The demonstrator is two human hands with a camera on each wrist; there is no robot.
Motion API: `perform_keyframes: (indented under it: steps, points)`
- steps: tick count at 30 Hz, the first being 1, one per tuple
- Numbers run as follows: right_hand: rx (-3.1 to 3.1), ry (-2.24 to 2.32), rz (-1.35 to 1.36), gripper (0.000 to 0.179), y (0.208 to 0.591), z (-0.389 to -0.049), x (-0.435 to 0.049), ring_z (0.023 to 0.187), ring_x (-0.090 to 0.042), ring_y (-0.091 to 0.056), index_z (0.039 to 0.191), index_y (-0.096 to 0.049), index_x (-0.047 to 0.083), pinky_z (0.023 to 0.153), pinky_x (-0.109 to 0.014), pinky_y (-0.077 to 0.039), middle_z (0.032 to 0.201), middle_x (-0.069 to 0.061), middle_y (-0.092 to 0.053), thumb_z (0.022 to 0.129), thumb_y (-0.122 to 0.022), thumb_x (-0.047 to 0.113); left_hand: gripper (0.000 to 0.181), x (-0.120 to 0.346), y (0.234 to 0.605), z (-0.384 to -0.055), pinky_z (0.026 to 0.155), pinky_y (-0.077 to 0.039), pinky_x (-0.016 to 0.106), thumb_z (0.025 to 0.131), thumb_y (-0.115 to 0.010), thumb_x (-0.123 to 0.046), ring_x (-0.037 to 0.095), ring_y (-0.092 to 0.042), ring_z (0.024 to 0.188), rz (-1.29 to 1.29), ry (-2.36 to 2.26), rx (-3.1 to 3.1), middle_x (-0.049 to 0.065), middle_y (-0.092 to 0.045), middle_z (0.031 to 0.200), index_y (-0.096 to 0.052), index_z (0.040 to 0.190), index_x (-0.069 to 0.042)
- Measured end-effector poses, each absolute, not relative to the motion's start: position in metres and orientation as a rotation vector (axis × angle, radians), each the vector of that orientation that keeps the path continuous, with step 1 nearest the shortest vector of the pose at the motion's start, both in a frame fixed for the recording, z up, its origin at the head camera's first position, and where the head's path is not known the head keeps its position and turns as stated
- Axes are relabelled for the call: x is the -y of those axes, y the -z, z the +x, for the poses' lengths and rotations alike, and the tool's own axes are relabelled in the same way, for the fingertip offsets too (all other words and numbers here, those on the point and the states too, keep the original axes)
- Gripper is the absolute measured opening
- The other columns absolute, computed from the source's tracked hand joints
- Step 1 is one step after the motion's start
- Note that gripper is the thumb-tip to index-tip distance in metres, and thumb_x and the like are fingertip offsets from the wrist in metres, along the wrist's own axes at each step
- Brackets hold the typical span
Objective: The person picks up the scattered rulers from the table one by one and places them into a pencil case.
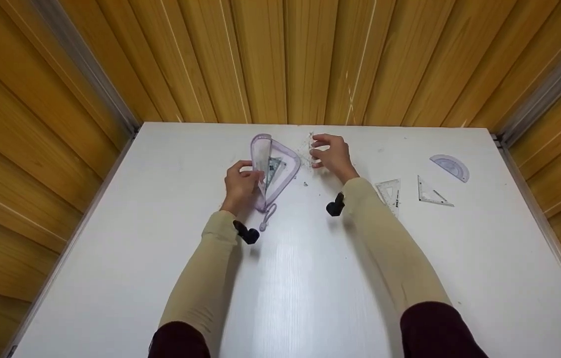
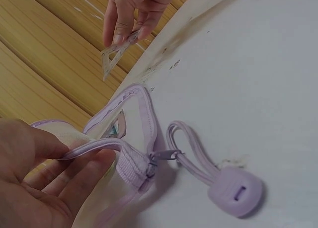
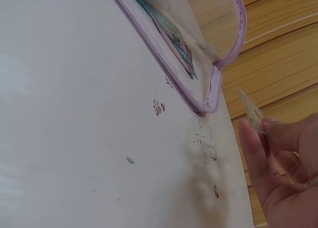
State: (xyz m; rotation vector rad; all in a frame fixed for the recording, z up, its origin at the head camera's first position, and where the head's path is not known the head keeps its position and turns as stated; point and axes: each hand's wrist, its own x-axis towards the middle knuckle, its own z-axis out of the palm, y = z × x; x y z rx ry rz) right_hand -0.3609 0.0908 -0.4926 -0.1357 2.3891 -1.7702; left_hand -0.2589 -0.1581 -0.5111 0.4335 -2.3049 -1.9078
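Note:
A mesh zip pouch with lilac edging [image 1: 294,161] lies unzipped near the back of the white table. My left hand [image 1: 241,186] pinches its raised flap between thumb and fingers, as the left wrist view shows up close. Inside the pouch are teal-tinted set squares [image 3: 171,37], partly hidden by the mesh. To the pouch's right, my right hand [image 1: 332,155] holds a small clear set square [image 3: 252,111] between thumb and fingertips, raised off the tabletop. From the zip hangs a cord with a lilac toggle [image 2: 236,192].
Right of my right forearm lie a clear set square [image 1: 393,188], a second set square [image 1: 427,200] and a lilac protractor [image 1: 450,166]. Dark specks [image 3: 158,108] dot the white table [image 1: 300,278] beside the pouch. A wood-patterned wall [image 1: 305,64] rises behind the table's back edge.

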Motion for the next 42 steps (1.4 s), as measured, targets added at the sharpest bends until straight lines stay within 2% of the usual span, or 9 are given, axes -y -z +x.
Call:
perform_keyframes:
  steps: [11,18,28,35,42]
  points:
    - [-2.382,1.794,-0.13,0.048,0.488,-0.357,-0.089,0.099,-0.028,-0.071,0.14,-0.061,0.007,0.069,-0.033,-0.062,0.125,-0.011,-0.065,0.094,-0.071,-0.002,0.035,0.153,0.51,-0.262,0.06,-0.051,0.027,0.094,-0.07,-0.006,0.018,-0.067,0.074,0.439,1.949,2.306,0.014,-0.076,0.098,-0.064,0.128,0.0]
    - [-2.382,1.777,-0.156,0.047,0.488,-0.357,-0.08,0.094,-0.023,-0.071,0.14,-0.062,0.008,0.068,-0.032,-0.061,0.124,-0.009,-0.065,0.094,-0.071,-0.001,0.035,0.151,0.51,-0.265,0.059,-0.05,0.026,0.094,-0.069,-0.005,0.017,-0.064,0.073,0.439,1.935,2.303,0.013,-0.076,0.098,-0.064,0.128,0.0]
    - [-2.365,1.779,-0.188,0.048,0.495,-0.352,-0.059,0.085,-0.025,-0.071,0.139,-0.062,0.004,0.065,-0.033,-0.061,0.124,-0.012,-0.066,0.093,-0.071,-0.002,0.034,0.156,0.511,-0.259,0.063,-0.052,0.03,0.094,-0.069,-0.007,0.018,-0.066,0.075,0.452,1.93,2.309,0.013,-0.076,0.098,-0.064,0.127,-0.001]
    - [-2.373,1.745,-0.205,0.046,0.497,-0.349,-0.047,0.089,-0.021,-0.071,0.139,-0.063,0.004,0.066,-0.032,-0.061,0.123,-0.011,-0.067,0.094,-0.071,0.0,0.033,0.159,0.51,-0.258,0.062,-0.051,0.028,0.094,-0.068,-0.005,0.018,-0.064,0.073,0.459,1.94,2.298,0.013,-0.076,0.097,-0.065,0.126,-0.001]
    - [-2.392,1.694,-0.161,0.045,0.501,-0.345,-0.042,0.083,-0.02,-0.071,0.139,-0.063,0.006,0.065,-0.031,-0.061,0.12,-0.008,-0.068,0.094,-0.071,0.003,0.035,0.155,0.509,-0.259,0.06,-0.051,0.026,0.093,-0.069,-0.006,0.017,-0.064,0.073,0.458,1.94,2.309,0.013,-0.076,0.099,-0.064,0.127,-0.001]
